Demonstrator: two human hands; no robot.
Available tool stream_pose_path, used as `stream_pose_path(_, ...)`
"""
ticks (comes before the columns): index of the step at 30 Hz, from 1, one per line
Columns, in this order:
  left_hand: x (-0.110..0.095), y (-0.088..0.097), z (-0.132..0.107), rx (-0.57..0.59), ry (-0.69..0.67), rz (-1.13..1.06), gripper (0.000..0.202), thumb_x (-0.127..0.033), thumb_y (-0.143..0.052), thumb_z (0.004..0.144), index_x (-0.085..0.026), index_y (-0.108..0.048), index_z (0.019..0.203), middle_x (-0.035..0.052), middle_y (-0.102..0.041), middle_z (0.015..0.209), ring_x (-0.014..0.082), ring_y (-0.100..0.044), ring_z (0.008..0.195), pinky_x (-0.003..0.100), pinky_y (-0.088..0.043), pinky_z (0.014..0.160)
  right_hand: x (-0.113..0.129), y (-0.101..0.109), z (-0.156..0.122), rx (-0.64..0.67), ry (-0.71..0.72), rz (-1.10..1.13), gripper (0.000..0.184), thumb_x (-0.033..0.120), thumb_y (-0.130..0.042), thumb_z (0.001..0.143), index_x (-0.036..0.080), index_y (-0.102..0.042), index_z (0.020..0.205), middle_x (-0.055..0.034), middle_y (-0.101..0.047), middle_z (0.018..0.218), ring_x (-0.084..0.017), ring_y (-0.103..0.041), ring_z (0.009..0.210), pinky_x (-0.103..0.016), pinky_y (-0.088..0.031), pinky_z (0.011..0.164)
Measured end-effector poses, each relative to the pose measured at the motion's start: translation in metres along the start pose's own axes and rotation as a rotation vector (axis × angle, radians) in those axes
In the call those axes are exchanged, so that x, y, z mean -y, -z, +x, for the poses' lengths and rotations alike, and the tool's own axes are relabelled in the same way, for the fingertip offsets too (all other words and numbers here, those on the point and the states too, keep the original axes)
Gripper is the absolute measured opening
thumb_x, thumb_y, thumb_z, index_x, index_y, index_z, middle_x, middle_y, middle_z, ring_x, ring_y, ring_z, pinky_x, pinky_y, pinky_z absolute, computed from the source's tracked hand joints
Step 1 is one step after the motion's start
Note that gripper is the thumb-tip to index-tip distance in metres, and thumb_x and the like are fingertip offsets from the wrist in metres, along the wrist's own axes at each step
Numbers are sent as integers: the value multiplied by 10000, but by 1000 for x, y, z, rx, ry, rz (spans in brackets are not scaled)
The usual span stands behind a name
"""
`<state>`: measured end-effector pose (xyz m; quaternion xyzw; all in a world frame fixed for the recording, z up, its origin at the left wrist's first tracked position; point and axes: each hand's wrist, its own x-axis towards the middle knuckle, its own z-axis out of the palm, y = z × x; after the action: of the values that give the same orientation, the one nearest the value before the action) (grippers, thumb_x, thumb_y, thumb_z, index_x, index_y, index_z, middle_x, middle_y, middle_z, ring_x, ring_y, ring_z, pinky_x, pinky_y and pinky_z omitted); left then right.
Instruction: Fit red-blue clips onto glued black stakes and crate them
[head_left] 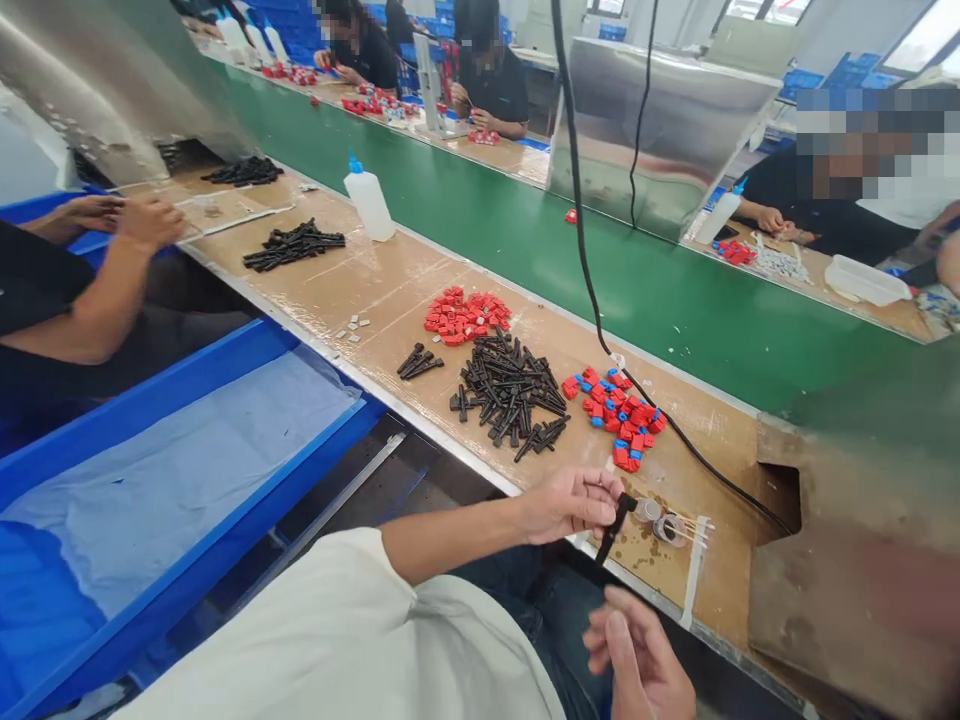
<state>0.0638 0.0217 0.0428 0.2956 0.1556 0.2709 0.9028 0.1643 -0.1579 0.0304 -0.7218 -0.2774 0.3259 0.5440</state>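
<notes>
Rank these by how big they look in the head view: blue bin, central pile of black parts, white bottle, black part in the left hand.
1. blue bin
2. pile of black parts
3. white bottle, though it stands farther away
4. black part held in the left hand, close to the camera yet smallest

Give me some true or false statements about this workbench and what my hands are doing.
The left hand pinches a slim black plastic part. True.
The right hand grips a red plastic piece. False: it is open, holding nothing.
The white squeeze bottle with blue cap stands upright. True.
The pile of black plastic parts lies on the green belt. False: it lies on the brown workbench.
</notes>
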Motion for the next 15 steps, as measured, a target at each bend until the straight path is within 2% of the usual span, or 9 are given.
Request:
stream_pose_path(2,17,-8,-7,-24,-8,-27,550,-408,-944,537,-138,-621,891,43,-695,740,124,-653,629,197,-446,557,16,-14,3,47,8,82,467,581,-736,785,167,-716,1000,-85,-736,779,-187,-654,560,-277,-539,474)
stream_pose_path(4,25,-13,-10,-71,-53,5,545,-428,-943,543,-142,-618,873,34,-686,745,121,-645,640,206,-464,579,23,-22,6,18,20,111,458,556,-750,786,154,-700,1001,-100,-748,818,-175,-656,567,-273,-549,496)
stream_pose_path(7,30,-17,-16,-147,-111,93,538,-470,-932,556,-143,-603,828,23,-669,757,109,-625,645,221,-482,617,19,-25,9,-52,-22,141,454,542,-783,761,134,-700,940,-90,-726,739,-167,-634,538,-239,-498,430)
stream_pose_path(9,32,-19,-20,-164,-120,137,538,-487,-921,572,-139,-602,829,12,-651,756,93,-594,623,229,-483,628,16,-25,9,-53,-70,195,477,552,-818,715,122,-705,890,-82,-705,684,-159,-608,502,-222,-455,380)
stream_pose_path(12,33,-20,-24,-129,-102,159,549,-513,-888,630,-127,-637,930,36,-674,793,113,-621,673,240,-475,658,18,-23,8,18,-166,353,462,540,-850,682,130,-708,842,-48,-667,650,-119,-561,471,-183,-419,347)
stream_pose_path(15,33,-20,-23,-51,-82,111,601,-616,-769,742,-108,-687,1052,105,-725,859,174,-684,778,241,-455,656,26,-19,8,165,-308,567,380,479,-845,726,143,-704,831,20,-572,596,-40,-430,417,-105,-345,313)
